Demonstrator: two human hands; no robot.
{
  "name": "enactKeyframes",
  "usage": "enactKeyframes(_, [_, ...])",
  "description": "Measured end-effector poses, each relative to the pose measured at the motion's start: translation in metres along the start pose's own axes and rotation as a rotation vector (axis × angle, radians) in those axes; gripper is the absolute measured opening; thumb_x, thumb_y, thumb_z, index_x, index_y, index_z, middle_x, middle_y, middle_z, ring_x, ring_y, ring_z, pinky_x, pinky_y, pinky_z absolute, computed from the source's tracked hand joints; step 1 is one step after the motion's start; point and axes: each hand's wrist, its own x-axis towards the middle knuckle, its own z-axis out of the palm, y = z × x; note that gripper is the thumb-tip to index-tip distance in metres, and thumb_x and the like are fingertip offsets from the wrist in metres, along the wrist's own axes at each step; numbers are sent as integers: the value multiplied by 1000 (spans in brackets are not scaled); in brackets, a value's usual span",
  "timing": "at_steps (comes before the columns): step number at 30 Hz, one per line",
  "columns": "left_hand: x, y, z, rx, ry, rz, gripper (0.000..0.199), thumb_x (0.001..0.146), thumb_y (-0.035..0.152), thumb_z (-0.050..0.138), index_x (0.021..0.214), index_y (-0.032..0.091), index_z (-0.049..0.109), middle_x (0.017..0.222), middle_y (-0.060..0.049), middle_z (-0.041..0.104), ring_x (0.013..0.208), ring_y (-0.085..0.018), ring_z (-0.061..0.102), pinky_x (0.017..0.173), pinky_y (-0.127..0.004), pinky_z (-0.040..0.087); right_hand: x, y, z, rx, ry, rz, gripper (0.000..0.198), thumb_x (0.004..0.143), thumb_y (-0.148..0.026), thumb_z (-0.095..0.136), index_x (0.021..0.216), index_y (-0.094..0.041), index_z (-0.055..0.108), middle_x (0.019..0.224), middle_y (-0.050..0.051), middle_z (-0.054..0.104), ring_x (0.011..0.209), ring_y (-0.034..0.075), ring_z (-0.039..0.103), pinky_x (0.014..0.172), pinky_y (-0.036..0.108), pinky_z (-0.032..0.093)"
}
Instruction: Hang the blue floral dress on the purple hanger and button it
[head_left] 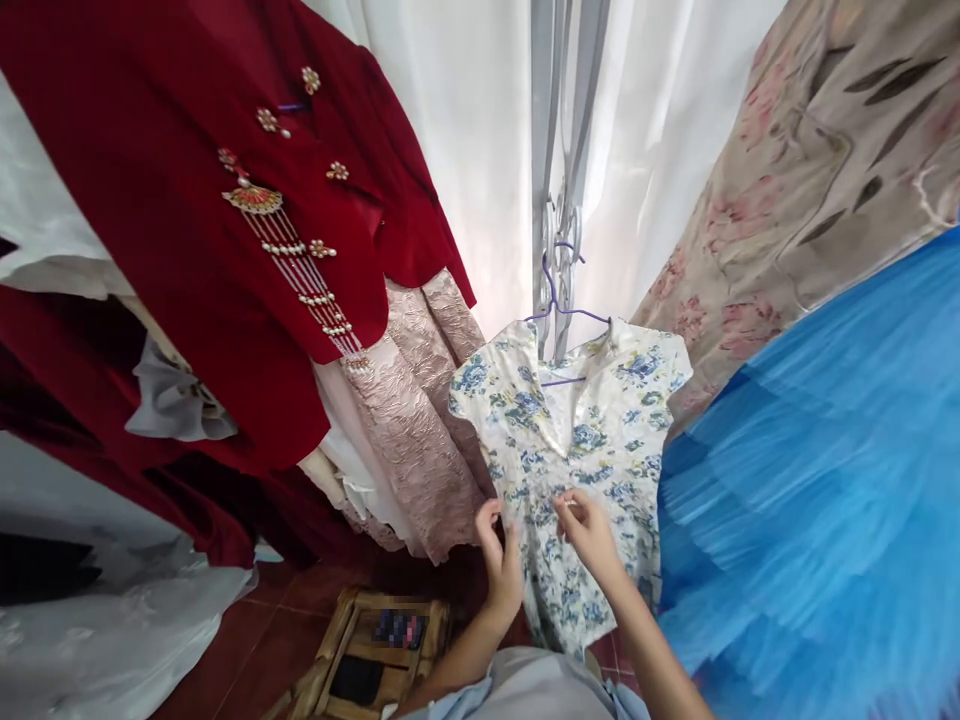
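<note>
White curtain (472,150) backing 12 o'clock, we're working the floral dress (574,470) at 5 o'clock, already on its purple hanger (553,302), left hand (504,567) loosely spread, right hand (589,532) fingertips bunched, cloth pinch and anything left unclear.

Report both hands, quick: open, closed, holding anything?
Left hand: open, fingers loosely curled, at the side edge of the floral garment.
Right hand: fingertips drawn together at the garment's front; cannot tell whether they pinch it.

The right hand (589,535) curls before a floral garment (600,465), the left hand (504,572) at its edge; above them is a purple hanger (553,303).
</note>
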Motion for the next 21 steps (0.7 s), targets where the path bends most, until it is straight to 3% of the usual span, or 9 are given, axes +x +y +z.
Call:
enactKeyframes(3, [14, 16, 19, 22, -243, 112, 38, 94, 34, 56, 130, 23, 47, 134, -12, 53, 128, -26, 49, 112, -43, 37, 25, 4, 4, -21, 122, 13, 46, 88, -63, 51, 93, -19, 61, 57, 1, 64, 51, 20, 60, 52, 27, 42])
enactKeyframes(5, [25, 21, 32, 35, -323, 117, 37, 93, 30, 55, 129, 22, 47, 133, -13, 54, 126, -26, 50, 111, -45, 37, 50, 4, 0, -124, 212, 14, 48, 87, -61, 50, 101, -16, 63, 62, 2, 67, 59, 21, 64, 57, 28, 44])
enactKeyframes(8, [37, 20, 38, 48, -338, 92, 31, 93, 29, 53, 123, 22, 51, 128, -12, 57, 122, -26, 53, 108, -44, 39, 87, 0, -7, -283, 259, 30, 48, 89, -55, 49, 108, -14, 65, 68, 3, 70, 66, 22, 67, 61, 28, 42])
enactKeyframes(12, [33, 4, 17, 75, -300, -7, 26, 90, 29, 54, 115, 21, 55, 117, -10, 61, 112, -25, 57, 102, -41, 43, 120, -6, -6, -355, 270, 39, 42, 88, -50, 53, 102, -14, 70, 69, 5, 70, 65, 22, 64, 58, 27, 36])
enactKeyframes(16, [15, -14, -8, 115, -276, -141, 26, 87, 26, 54, 112, 21, 58, 112, -10, 62, 104, -25, 59, 95, -40, 46, 136, -7, 3, -375, 277, 40, 38, 88, -47, 54, 96, -14, 71, 64, 5, 67, 63, 22, 61, 55, 26, 30])
enactKeyframes(21, [10, -16, -19, 138, -297, -167, 23, 83, 21, 55, 106, 20, 61, 107, -9, 64, 100, -24, 59, 92, -38, 47, 144, -6, 11, -335, 308, 37, 39, 87, -48, 50, 94, -14, 69, 63, 4, 62, 59, 20, 55, 55, 26, 28])
